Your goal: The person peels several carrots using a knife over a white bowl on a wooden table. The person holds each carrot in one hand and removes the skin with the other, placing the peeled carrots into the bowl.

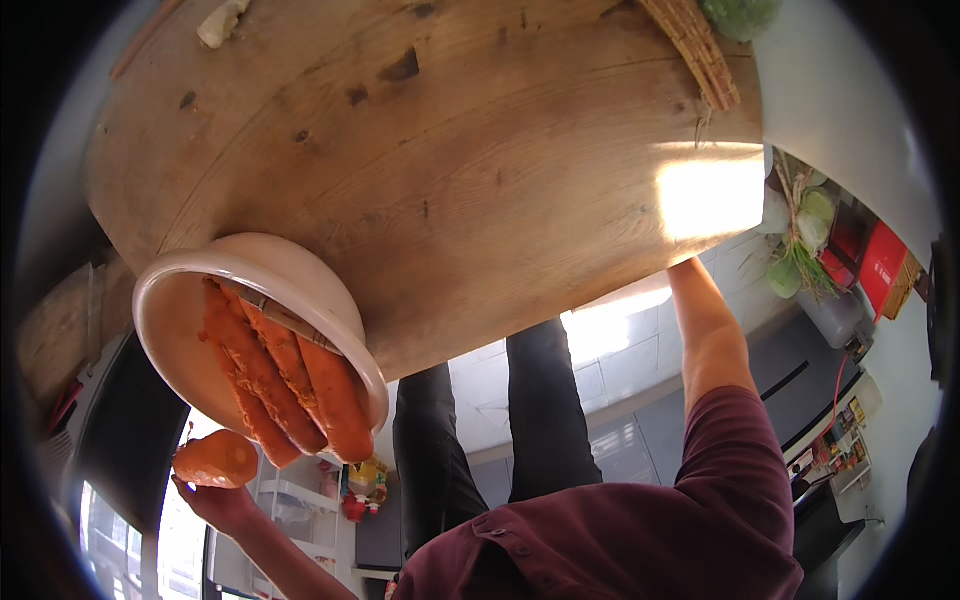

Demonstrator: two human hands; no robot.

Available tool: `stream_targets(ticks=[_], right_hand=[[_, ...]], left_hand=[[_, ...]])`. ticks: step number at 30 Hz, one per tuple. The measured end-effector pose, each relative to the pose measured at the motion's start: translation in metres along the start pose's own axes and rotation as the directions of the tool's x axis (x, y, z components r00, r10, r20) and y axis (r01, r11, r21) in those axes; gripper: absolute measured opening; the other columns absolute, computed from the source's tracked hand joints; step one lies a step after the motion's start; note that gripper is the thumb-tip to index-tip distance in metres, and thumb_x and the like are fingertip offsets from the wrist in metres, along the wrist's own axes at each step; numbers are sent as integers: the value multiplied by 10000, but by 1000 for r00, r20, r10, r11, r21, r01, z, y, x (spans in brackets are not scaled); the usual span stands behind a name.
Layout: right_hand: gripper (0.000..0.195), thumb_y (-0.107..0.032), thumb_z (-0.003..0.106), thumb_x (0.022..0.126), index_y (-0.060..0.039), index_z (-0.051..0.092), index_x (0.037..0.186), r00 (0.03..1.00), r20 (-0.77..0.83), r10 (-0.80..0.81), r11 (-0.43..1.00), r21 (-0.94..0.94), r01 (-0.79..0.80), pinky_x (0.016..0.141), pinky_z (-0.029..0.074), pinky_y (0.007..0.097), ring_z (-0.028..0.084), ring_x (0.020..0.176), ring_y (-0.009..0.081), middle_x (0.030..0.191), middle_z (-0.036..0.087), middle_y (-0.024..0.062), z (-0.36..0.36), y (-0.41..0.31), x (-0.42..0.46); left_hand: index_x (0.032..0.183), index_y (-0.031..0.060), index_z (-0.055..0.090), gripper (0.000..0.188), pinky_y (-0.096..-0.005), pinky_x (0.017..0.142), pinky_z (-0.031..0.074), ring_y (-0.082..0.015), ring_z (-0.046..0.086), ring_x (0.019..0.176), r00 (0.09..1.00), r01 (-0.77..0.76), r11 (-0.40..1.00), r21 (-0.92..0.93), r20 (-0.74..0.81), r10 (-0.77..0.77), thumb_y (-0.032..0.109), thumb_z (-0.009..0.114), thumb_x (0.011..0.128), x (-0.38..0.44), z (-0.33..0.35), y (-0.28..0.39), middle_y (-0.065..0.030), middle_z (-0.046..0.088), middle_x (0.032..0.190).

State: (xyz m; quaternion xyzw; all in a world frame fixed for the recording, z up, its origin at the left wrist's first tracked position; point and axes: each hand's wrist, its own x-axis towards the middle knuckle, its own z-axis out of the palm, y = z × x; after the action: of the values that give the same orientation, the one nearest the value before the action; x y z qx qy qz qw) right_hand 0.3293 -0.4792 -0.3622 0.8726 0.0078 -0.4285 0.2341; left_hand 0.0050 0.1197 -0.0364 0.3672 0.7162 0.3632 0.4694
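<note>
My left hand grips a thick orange root, likely a carrot, seen nearly end-on just below the bowl. The large pale bowl is at the left front corner of the wooden table. Several long carrots lie side by side in it, with shreds of orange peel clinging to them. A light banded strip shows along the inside, partly covered. On the right, my right forearm reaches to the table's front edge; the right hand is out of view behind that edge.
A bundle of brown stalks and a green vegetable lie at the far right. A ginger-like piece and a thin brown stick are at the far left. Leafy vegetables sit beyond the right edge. A white shelf rack stands lower left.
</note>
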Motion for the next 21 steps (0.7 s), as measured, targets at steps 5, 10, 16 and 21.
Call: stream_targets(ticks=[5,10,16,21], right_hand=[[891,-409,825,748,-159,450,1516,1000,12,7,1000,-27,-7,1116,465,454,485,1377,341,1480,523,136,3,-13,-22],[941,-416,861,708,-160,454,1516,988,149,-29,990,138,8,1116,466,458,489,1370,337,1471,530,128,27,19,-62],[890,-389,902,673,-159,533,1450,954,206,-216,877,471,97,1016,539,441,610,1219,386,1306,660,105,159,105,-23],[756,-340,840,793,-86,533,1436,915,68,-398,751,597,283,964,565,392,661,1125,336,1264,684,86,158,96,33]], left_hand=[[1220,2,635,253,-224,866,538,-150,659,969,872,-181,948,263,488,32,167,576,1037,23,-30,-3,-66,675,1078],[1076,-15,656,195,-188,793,493,-119,612,886,784,87,995,41,613,-93,164,613,1012,36,-11,-8,-58,643,983],[1053,-10,645,132,-232,812,504,-148,622,947,801,-132,976,171,599,3,93,607,981,29,9,-26,-81,629,1046],[1106,-26,653,208,-251,903,509,-181,638,1048,574,-818,232,526,756,315,133,603,981,12,26,-35,-98,653,1131]])
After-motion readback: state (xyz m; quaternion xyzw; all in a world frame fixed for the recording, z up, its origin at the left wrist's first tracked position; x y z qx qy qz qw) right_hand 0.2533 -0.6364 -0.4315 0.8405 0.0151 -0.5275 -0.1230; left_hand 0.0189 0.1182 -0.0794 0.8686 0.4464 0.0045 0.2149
